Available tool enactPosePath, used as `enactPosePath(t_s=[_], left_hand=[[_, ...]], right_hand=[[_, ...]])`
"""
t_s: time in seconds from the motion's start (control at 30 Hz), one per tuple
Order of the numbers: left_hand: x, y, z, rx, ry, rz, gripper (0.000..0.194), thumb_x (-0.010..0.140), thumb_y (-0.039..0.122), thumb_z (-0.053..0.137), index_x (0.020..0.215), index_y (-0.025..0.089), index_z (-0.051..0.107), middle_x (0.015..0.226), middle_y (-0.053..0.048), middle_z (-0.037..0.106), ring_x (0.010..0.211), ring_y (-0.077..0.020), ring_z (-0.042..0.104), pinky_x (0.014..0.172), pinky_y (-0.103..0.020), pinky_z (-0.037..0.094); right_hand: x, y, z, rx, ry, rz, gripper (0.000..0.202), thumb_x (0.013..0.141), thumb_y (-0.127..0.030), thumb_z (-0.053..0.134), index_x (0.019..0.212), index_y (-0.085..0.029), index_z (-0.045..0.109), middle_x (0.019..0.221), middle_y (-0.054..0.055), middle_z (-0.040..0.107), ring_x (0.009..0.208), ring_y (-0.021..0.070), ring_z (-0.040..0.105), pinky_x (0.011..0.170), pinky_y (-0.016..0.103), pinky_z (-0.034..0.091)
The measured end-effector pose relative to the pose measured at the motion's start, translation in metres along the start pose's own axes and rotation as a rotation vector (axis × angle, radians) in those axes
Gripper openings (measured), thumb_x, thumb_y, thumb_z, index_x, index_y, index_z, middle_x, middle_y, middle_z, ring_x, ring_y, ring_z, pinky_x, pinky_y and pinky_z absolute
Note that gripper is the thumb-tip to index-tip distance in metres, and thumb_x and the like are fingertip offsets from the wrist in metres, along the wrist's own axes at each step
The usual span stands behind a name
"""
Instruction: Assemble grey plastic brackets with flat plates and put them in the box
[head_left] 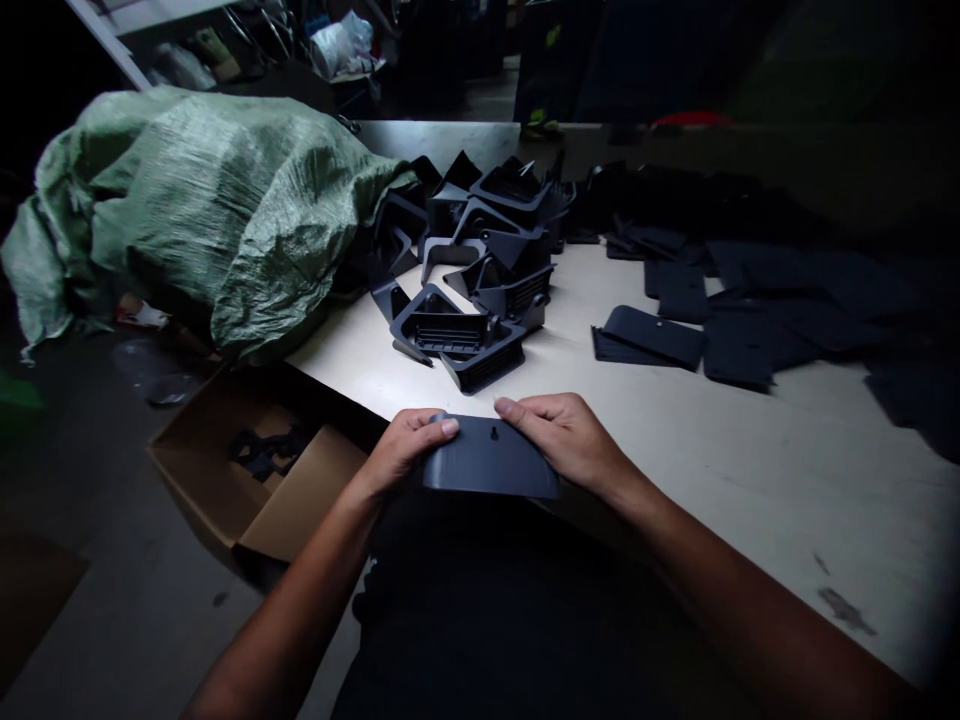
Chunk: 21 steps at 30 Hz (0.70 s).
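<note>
Between my two hands is a dark grey plastic part (491,462) with a curved edge and a small keyhole slot near its top. My left hand (409,445) grips its left end, thumb on the face. My right hand (566,435) grips the upper right corner, thumb along the top edge. The fingers behind the part are hidden. Just beyond, on the pale table (750,480), lies a heap of similar dark plastic housings (480,270). Flat dark plates (656,335) lie to the right of the heap, several of them overlapping.
A green woven sack (202,200) bulges over the table's left end. Below it, an opened cardboard box (202,500) on the left holds some black pieces (266,450). Clear plastic wrap (154,370) lies near the box. The far right is very dark.
</note>
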<state>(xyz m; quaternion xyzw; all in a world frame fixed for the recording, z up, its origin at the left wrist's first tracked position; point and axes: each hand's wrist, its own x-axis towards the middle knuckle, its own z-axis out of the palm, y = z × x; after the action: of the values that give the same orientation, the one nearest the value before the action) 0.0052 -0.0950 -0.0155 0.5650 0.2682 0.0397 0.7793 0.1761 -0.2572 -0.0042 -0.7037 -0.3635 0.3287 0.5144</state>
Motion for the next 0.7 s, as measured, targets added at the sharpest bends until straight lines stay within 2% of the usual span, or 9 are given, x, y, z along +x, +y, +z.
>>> enactPosePath(t_s=[0.1,0.17,0.2,0.3,0.4,0.47,0.53,0.6,0.7], left_hand=[[-0.002,-0.003,-0.001,-0.086,0.171,0.101,0.047,0.075,0.053,0.084,0.061,0.019,0.054,0.055,0.005,0.037,0.048,-0.0082,0.031,0.048,-0.025,0.021],[-0.004,-0.006,-0.001,-0.155,0.328,0.197,0.044,0.075,0.052,0.083,0.065,0.018,0.058,0.057,0.005,0.039,0.049,-0.0085,0.033,0.048,-0.024,0.024],[-0.005,-0.007,-0.001,-0.191,0.395,0.244,0.042,0.075,0.052,0.083,0.066,0.018,0.060,0.058,0.005,0.040,0.050,-0.0090,0.035,0.048,-0.024,0.027],[-0.007,-0.011,0.000,-0.251,0.478,0.331,0.038,0.076,0.051,0.082,0.070,0.018,0.063,0.062,0.004,0.045,0.055,-0.0103,0.040,0.052,-0.024,0.033],[-0.010,-0.015,0.005,-0.160,0.418,0.314,0.040,0.077,0.052,0.082,0.068,0.018,0.062,0.061,0.004,0.043,0.056,-0.0104,0.037,0.052,-0.024,0.030],[-0.013,-0.017,0.009,-0.047,0.345,0.263,0.042,0.078,0.053,0.082,0.066,0.018,0.061,0.059,0.004,0.042,0.055,-0.0099,0.034,0.051,-0.024,0.027],[-0.015,-0.019,0.012,0.006,0.276,0.222,0.043,0.076,0.053,0.083,0.066,0.017,0.061,0.057,0.005,0.043,0.053,-0.0093,0.033,0.051,-0.024,0.025],[-0.016,-0.019,0.012,-0.067,0.218,0.211,0.042,0.076,0.056,0.081,0.071,0.017,0.066,0.058,0.003,0.049,0.053,-0.0104,0.039,0.052,-0.024,0.030],[-0.011,-0.017,0.009,-0.284,0.140,0.187,0.045,0.080,0.062,0.073,0.079,0.017,0.074,0.066,-0.002,0.064,0.063,-0.0162,0.057,0.060,-0.026,0.044]], right_hand=[[0.001,-0.005,-0.010,-0.178,0.296,-0.194,0.035,0.096,-0.053,0.070,0.086,-0.021,0.082,0.080,0.004,0.076,0.075,0.0211,0.069,0.067,0.032,0.051],[-0.003,-0.007,-0.017,-0.146,0.436,-0.201,0.032,0.093,-0.053,0.075,0.089,-0.021,0.082,0.085,0.006,0.079,0.078,0.0233,0.072,0.075,0.035,0.055],[-0.006,-0.006,-0.018,-0.065,0.434,-0.152,0.035,0.091,-0.055,0.076,0.087,-0.021,0.082,0.082,0.006,0.078,0.075,0.0232,0.072,0.074,0.036,0.056],[-0.017,-0.002,-0.009,0.253,0.162,0.079,0.043,0.088,-0.060,0.078,0.089,-0.017,0.080,0.082,0.008,0.078,0.069,0.0208,0.072,0.068,0.033,0.058],[-0.022,0.003,0.014,0.552,-0.119,0.268,0.048,0.088,-0.061,0.078,0.100,-0.014,0.079,0.094,0.012,0.080,0.074,0.0207,0.074,0.069,0.032,0.059],[-0.023,0.003,0.028,0.746,-0.138,0.313,0.047,0.089,-0.058,0.078,0.105,-0.013,0.078,0.099,0.014,0.080,0.080,0.0227,0.075,0.074,0.034,0.061],[-0.024,0.001,0.037,0.849,-0.082,0.296,0.044,0.090,-0.053,0.079,0.107,-0.013,0.078,0.099,0.014,0.080,0.085,0.0245,0.076,0.080,0.036,0.061],[-0.028,-0.002,0.039,0.786,-0.068,0.239,0.041,0.090,-0.050,0.079,0.108,-0.013,0.078,0.100,0.012,0.080,0.089,0.0258,0.075,0.084,0.038,0.060],[-0.037,-0.009,0.036,0.440,-0.151,0.100,0.032,0.093,-0.046,0.076,0.100,-0.015,0.077,0.095,0.008,0.078,0.089,0.0257,0.073,0.081,0.035,0.057]])
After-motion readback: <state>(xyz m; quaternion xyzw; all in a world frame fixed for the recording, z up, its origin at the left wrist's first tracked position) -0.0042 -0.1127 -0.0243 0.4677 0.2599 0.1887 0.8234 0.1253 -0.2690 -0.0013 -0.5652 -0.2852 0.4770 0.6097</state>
